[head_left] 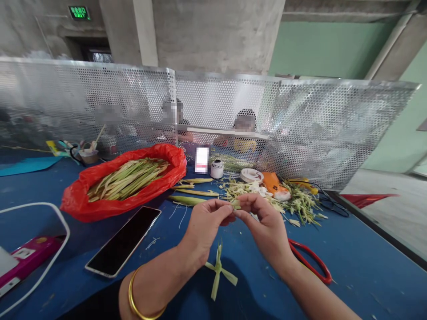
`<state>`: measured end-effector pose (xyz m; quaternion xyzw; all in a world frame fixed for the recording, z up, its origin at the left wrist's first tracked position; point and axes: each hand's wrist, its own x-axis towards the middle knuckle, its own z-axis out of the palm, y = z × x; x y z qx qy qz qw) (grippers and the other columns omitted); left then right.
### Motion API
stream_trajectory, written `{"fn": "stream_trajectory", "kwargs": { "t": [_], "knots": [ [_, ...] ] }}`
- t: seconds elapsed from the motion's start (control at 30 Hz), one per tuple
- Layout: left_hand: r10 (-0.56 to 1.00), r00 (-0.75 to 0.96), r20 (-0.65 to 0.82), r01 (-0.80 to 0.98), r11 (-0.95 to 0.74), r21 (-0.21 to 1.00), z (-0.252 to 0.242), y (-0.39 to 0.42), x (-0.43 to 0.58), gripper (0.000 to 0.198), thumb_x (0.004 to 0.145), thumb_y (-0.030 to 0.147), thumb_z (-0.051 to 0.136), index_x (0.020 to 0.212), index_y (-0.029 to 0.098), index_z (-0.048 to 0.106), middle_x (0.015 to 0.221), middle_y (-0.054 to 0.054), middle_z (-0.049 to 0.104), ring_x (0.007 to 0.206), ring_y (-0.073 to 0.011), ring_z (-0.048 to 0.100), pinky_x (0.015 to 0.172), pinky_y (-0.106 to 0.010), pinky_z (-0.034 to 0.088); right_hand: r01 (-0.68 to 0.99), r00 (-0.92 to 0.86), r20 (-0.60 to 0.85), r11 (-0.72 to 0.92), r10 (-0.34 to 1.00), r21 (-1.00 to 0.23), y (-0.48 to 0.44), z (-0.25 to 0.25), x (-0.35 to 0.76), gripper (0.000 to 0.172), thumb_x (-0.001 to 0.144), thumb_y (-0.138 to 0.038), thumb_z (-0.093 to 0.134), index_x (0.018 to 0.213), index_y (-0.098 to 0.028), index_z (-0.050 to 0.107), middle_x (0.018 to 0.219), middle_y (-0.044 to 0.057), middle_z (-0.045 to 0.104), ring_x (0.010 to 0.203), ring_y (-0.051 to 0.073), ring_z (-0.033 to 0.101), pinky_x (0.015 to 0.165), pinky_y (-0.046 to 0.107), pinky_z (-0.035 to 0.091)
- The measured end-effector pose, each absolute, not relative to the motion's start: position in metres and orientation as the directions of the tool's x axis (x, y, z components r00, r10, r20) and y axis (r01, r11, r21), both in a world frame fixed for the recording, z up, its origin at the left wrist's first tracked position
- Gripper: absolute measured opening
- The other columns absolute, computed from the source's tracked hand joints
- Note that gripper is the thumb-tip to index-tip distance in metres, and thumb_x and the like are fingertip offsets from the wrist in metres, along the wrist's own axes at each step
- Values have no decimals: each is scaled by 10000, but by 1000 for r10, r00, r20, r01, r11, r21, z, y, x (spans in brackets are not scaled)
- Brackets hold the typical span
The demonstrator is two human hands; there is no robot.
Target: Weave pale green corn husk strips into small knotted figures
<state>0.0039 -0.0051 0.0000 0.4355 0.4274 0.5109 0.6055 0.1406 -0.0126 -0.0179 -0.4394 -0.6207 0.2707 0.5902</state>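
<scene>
Over the middle of the blue table, my left hand [206,224] and my right hand [263,218] meet fingertip to fingertip. Both pinch a small pale-green leaf strip [236,204], much of it covered by the fingers. Below them on the table lies a cross-shaped piece of knotted leaf strips [218,267] with flat ends spreading out. Long pale leaves [196,193] and a wider green one [187,201] lie just beyond my left hand. A heap of leaf scraps [302,204] sits beyond my right hand. Red-handled scissors [313,260] are partly hidden by my right forearm.
A red plastic bag [76,200] of long leaves stands left, with a phone [123,242] in front. A magenta power strip [36,255] and white cable [65,218] are at far left. Tape [251,175] and a thread spool [216,169] stand before a perforated metal screen [133,98]; people sit behind.
</scene>
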Motion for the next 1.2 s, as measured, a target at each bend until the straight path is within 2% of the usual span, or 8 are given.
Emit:
{"fn": "stream_trajectory", "kwargs": {
  "t": [0.13,0.37,0.67,1.0,1.2],
  "knots": [
    [982,161,-98,-262,138,955,-2,-5,3,78,665,239,682,675,165,661,647,-8,662,653,-124,615,628,-229,456,215,113,462,433,880,-876,-12,-20,141,93,775,-248,664,848,-211,622,747,-6,652,697,151,605,659,268,493],
    [993,118,1,-148,17,989,0,-3,3,137,657,271,717,719,158,670,674,-15,661,681,-133,605,625,-232,460,214,122,453,422,883,-881,-12,-17,144,125,770,-222,653,889,-208,618,748,-6,655,686,148,627,658,273,515],
    [987,115,112,-130,-96,987,-4,-2,4,98,698,261,714,721,166,708,670,-21,703,654,-133,627,620,-229,472,181,67,434,416,899,-891,-13,-15,143,84,806,-246,628,874,-202,648,736,14,673,690,167,636,665,295,521],
    [989,71,128,-130,-118,984,-3,-4,5,68,725,223,701,692,164,714,649,-33,725,641,-156,674,655,-253,528,256,100,466,430,879,-866,-13,-17,141,109,836,-256,584,787,-207,668,711,15,653,661,170,604,637,296,498],
    [966,99,239,-42,-236,971,-6,-4,4,91,764,219,658,705,179,714,694,-25,735,685,-165,694,699,-250,540,292,138,457,405,879,-866,-14,-15,140,150,828,-284,585,721,-203,651,635,1,638,618,162,592,603,275,474]
  ]
}}
